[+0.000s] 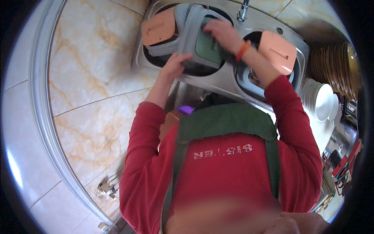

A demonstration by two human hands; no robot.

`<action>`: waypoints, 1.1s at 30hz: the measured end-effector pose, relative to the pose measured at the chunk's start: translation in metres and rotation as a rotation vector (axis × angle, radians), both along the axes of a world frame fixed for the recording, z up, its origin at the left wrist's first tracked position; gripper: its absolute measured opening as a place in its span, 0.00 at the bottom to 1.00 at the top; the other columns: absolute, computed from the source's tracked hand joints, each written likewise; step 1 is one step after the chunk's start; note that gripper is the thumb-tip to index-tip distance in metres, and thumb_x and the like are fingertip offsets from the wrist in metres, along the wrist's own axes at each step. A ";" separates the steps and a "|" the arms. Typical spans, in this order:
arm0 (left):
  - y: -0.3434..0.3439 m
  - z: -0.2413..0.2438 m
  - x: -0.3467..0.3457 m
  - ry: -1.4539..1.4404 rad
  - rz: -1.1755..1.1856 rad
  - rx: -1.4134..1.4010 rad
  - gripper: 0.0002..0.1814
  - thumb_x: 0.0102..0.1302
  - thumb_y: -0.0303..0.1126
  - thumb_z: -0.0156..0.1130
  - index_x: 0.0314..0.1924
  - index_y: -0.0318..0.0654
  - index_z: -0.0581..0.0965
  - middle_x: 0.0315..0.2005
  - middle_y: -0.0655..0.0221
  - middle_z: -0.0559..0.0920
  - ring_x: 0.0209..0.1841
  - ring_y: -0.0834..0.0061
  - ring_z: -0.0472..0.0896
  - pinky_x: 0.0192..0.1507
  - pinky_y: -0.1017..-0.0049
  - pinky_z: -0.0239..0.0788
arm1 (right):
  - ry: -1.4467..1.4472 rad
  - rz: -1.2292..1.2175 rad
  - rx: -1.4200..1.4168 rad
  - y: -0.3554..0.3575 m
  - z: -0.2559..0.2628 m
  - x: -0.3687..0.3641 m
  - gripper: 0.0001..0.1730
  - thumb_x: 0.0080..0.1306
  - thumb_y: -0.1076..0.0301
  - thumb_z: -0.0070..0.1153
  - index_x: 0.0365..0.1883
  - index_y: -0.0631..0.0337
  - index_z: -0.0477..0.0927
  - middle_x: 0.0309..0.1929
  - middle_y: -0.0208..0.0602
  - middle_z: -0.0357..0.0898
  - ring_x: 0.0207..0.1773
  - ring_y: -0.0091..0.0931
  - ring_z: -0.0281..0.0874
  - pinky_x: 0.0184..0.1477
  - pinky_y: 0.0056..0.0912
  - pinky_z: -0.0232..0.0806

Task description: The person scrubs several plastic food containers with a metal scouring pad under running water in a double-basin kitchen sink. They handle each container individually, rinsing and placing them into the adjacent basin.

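In the left basin of a steel double sink [230,68], a pale plastic piece with a green panel [206,44] stands tilted. My left hand [174,65] grips its lower left edge, thumb on top. Over the upper part of the green panel lies my right hand [223,32], blurred by movement; whether anything is in its fingers cannot be told. An orange band circles that wrist. Beside the green piece, an orange-pink plastic piece [159,27] rests on pale plastic containers [163,49] in the same basin.
The right basin holds another orange-pink plastic piece [277,52] and a pale container [248,83]. A chrome tap [242,13] is behind the sink. Stacked white bowls [320,101] and a row of brown dishes [330,68] stand to the right. Marble-patterned tiles [93,64] cover the left side.
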State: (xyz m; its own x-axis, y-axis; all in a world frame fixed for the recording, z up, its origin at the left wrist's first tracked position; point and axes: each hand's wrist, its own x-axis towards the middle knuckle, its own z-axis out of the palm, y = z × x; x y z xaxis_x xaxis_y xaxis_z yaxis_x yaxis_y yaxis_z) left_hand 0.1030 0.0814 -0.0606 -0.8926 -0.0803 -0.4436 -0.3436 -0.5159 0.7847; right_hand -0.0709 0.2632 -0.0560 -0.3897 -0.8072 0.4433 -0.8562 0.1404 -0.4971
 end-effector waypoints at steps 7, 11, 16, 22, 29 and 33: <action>0.018 0.023 -0.011 0.026 0.076 0.027 0.17 0.55 0.28 0.59 0.46 0.34 0.72 0.40 0.67 0.77 0.44 0.75 0.74 0.46 0.75 0.64 | -0.005 -0.139 -0.125 -0.001 0.008 0.061 0.13 0.58 0.72 0.45 0.42 0.57 0.74 0.44 0.40 0.73 0.49 0.38 0.68 0.53 0.37 0.61; 0.007 0.003 -0.002 0.022 0.054 0.017 0.17 0.56 0.28 0.59 0.47 0.34 0.71 0.40 0.67 0.77 0.44 0.74 0.74 0.47 0.74 0.64 | -0.070 -0.020 -0.037 0.011 0.001 0.058 0.14 0.57 0.72 0.47 0.43 0.56 0.73 0.45 0.39 0.73 0.50 0.38 0.68 0.53 0.36 0.61; 0.017 0.012 -0.019 0.034 0.066 0.012 0.17 0.56 0.28 0.58 0.46 0.33 0.71 0.40 0.68 0.77 0.44 0.74 0.74 0.47 0.73 0.64 | -0.009 -0.207 -0.036 -0.007 0.000 -0.022 0.13 0.56 0.73 0.47 0.40 0.56 0.76 0.43 0.39 0.75 0.46 0.39 0.72 0.51 0.36 0.64; 0.013 0.009 -0.011 0.063 0.046 0.002 0.18 0.56 0.28 0.58 0.47 0.33 0.71 0.40 0.68 0.77 0.44 0.74 0.74 0.48 0.73 0.64 | -0.081 -0.062 -0.113 0.007 0.007 0.075 0.15 0.56 0.73 0.48 0.43 0.56 0.74 0.44 0.41 0.73 0.49 0.38 0.69 0.52 0.37 0.63; 0.018 0.007 -0.014 0.055 0.061 -0.002 0.18 0.57 0.28 0.58 0.48 0.34 0.70 0.40 0.68 0.77 0.44 0.74 0.74 0.48 0.74 0.64 | -0.080 -0.286 0.013 -0.005 -0.014 -0.030 0.16 0.57 0.72 0.49 0.45 0.53 0.74 0.46 0.39 0.72 0.50 0.36 0.70 0.52 0.34 0.63; 0.020 0.010 -0.011 0.065 0.066 -0.060 0.19 0.57 0.29 0.59 0.48 0.34 0.70 0.41 0.68 0.76 0.45 0.75 0.74 0.48 0.74 0.64 | 0.011 -0.229 -0.021 -0.009 0.000 0.040 0.15 0.57 0.72 0.49 0.44 0.58 0.74 0.44 0.43 0.72 0.49 0.39 0.68 0.53 0.37 0.61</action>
State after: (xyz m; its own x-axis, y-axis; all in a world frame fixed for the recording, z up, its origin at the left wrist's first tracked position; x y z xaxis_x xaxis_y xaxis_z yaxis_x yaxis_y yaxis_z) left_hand 0.0916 0.1015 -0.0503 -0.9112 -0.1642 -0.3778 -0.2582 -0.4868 0.8345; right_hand -0.0312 0.2542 -0.0564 -0.5567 -0.6887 0.4645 -0.8086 0.3211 -0.4930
